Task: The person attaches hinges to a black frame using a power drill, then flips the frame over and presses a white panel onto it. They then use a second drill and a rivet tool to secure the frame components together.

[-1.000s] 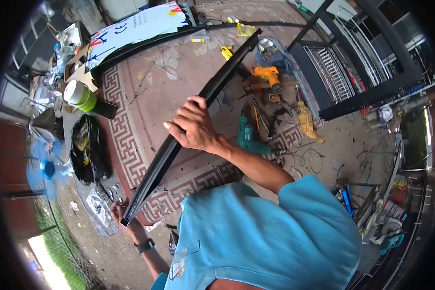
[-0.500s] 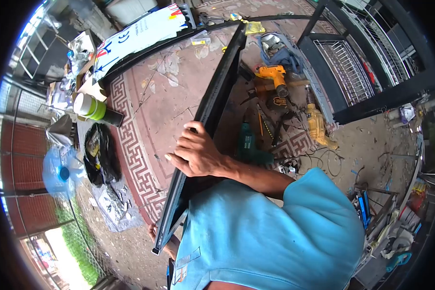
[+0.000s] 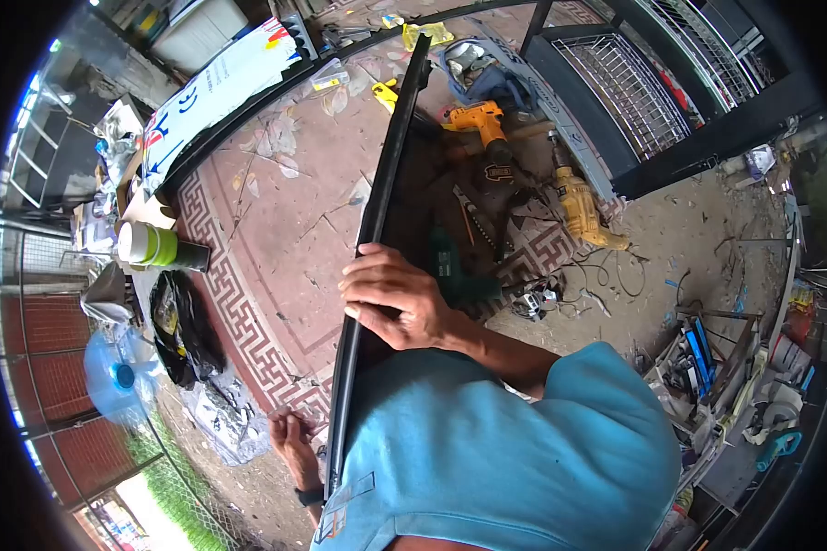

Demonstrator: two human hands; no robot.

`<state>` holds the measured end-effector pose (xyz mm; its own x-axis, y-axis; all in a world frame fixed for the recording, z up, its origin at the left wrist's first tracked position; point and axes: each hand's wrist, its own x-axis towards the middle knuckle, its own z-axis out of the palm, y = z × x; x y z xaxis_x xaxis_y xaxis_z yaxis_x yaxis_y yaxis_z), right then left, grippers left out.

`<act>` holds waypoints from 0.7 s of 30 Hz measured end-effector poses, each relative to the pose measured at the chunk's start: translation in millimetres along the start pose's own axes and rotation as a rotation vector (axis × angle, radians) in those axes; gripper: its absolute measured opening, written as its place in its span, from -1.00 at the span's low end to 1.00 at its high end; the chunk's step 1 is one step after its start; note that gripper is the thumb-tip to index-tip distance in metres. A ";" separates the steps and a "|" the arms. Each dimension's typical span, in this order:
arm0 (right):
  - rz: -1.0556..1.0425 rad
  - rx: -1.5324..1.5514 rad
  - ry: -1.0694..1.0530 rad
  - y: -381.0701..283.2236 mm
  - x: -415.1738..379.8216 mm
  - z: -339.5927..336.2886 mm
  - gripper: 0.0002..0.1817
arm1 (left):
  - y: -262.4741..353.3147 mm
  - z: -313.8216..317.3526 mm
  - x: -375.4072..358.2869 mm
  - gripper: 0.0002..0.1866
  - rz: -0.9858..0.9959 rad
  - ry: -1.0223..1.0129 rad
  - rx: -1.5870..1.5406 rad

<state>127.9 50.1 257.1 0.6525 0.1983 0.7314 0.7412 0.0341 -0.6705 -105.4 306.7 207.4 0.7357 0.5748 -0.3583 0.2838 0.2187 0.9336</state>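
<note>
A long black metal bar of what looks like a frame stands tilted in front of my torso, running from the top centre down to my blue shirt. My right hand is wrapped round its middle, fingers over the left edge and the back of the hand upward. To the left of the bar's lower end, my left hand is low over the patterned mat's edge, apart from the bar. Its fingers are a little bent and apart, with nothing seen in them. A dark band circles the left wrist. The bar's far side is partly hidden.
Right of the bar lie an orange drill, a yellow drill and a dark green tool. Black racks stand top right. A green-and-white bottle, a black bag and a blue bottle are left.
My left hand has come away from the bar's lower end and shows more fully. The bar looks more upright and narrower, with my right hand still on it. The view has shifted slightly.
</note>
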 end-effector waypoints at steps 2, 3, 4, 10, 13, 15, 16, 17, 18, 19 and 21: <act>0.119 -0.015 0.146 1.3 0.3 -10.0 -0.87 | 1.9 -1.7 20.4 -0.88 0.081 -0.056 0.015; 0.204 -0.051 0.208 2.8 -1.0 -18.6 -0.88 | 7.3 -2.0 24.5 -0.87 0.117 -0.080 0.046; 0.314 -0.093 0.220 10.5 -3.3 -27.2 -0.87 | 13.6 6.6 25.5 -0.86 0.124 -0.059 -0.014; 0.810 -0.206 0.249 96.0 -64.4 -69.6 -0.83 | -17.1 -22.8 42.1 -0.85 0.016 0.000 -0.087; 0.899 -0.213 0.203 119.9 -92.8 -74.0 -0.83 | -25.9 -25.8 34.7 -0.85 -0.111 0.046 -0.164; 0.888 -0.325 0.141 129.2 -100.0 -74.5 -0.82 | -34.3 -33.5 28.6 -0.82 -0.112 0.042 -0.176; 0.860 -0.362 0.151 135.8 -100.8 -72.7 -0.82 | -36.7 -34.1 25.0 -0.81 -0.137 0.045 -0.180; 0.853 -0.353 0.134 144.8 -99.3 -71.9 -0.82 | -39.3 -36.0 20.3 -0.81 -0.161 0.050 -0.183; 0.806 -0.475 0.099 153.2 -94.4 -70.9 -0.77 | -50.7 -44.9 18.2 -0.81 -0.154 0.028 -0.172; 0.751 -0.595 0.067 165.6 -88.0 -71.2 -0.72 | -58.0 -51.0 15.0 -0.81 -0.145 0.042 -0.180; 0.479 -0.642 0.137 234.7 -79.8 -80.5 -0.71 | -67.0 -58.8 8.8 -0.81 -0.257 0.082 -0.135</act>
<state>262.5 -36.5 51.3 0.9045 -0.0741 0.4199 0.2955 -0.6012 -0.7425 -154.2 343.5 141.9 0.5965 0.5476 -0.5868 0.3660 0.4651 0.8061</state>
